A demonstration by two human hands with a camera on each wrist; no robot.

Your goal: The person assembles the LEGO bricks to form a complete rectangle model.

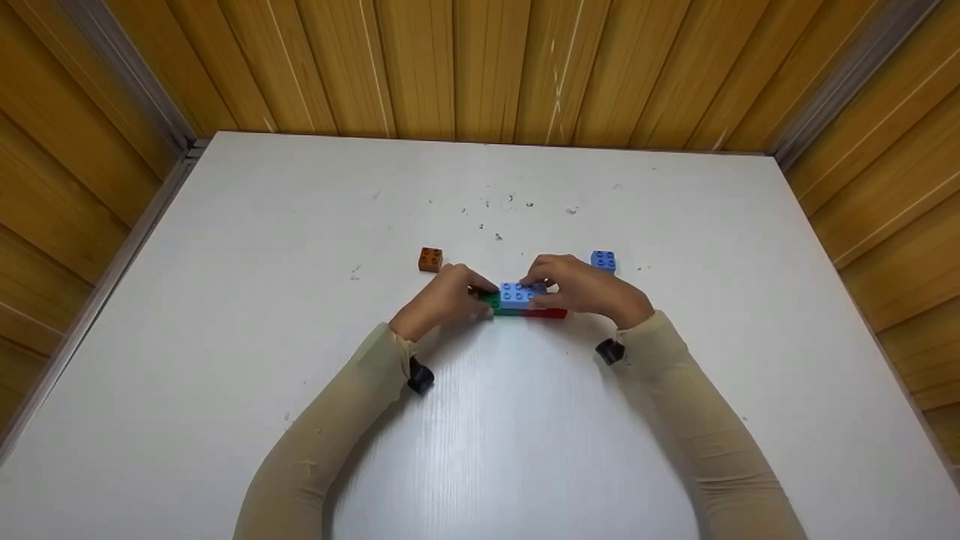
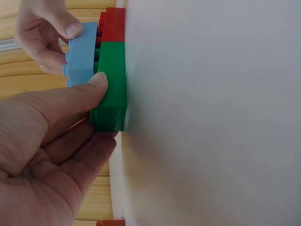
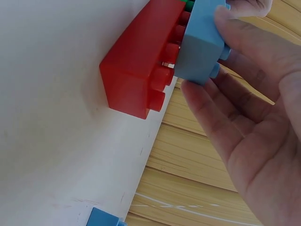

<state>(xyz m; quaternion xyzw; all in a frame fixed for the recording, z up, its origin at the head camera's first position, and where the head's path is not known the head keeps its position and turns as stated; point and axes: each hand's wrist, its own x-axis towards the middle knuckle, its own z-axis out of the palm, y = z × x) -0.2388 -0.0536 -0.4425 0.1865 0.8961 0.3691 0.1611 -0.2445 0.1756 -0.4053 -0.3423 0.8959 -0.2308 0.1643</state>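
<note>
My left hand (image 1: 448,300) pinches the left end of a green toy brick (image 2: 113,89) between thumb and fingers. End to end with it stands a red brick (image 3: 136,56), both on the table. Across the seam between them sits a light blue brick (image 1: 516,296), studs up. My right hand (image 1: 577,289) grips the blue brick, thumb on its near side and fingers behind. In the right wrist view, red studs (image 3: 160,77) show beside the blue brick's end, and a sliver of gap shows under it.
An orange-brown four-stud brick (image 1: 430,259) lies behind my left hand. Another blue four-stud brick (image 1: 603,260) lies behind my right hand. The white table (image 1: 480,420) ends at a wood-panelled wall (image 1: 480,71). A black wrist device (image 1: 421,375) sits below the left sleeve.
</note>
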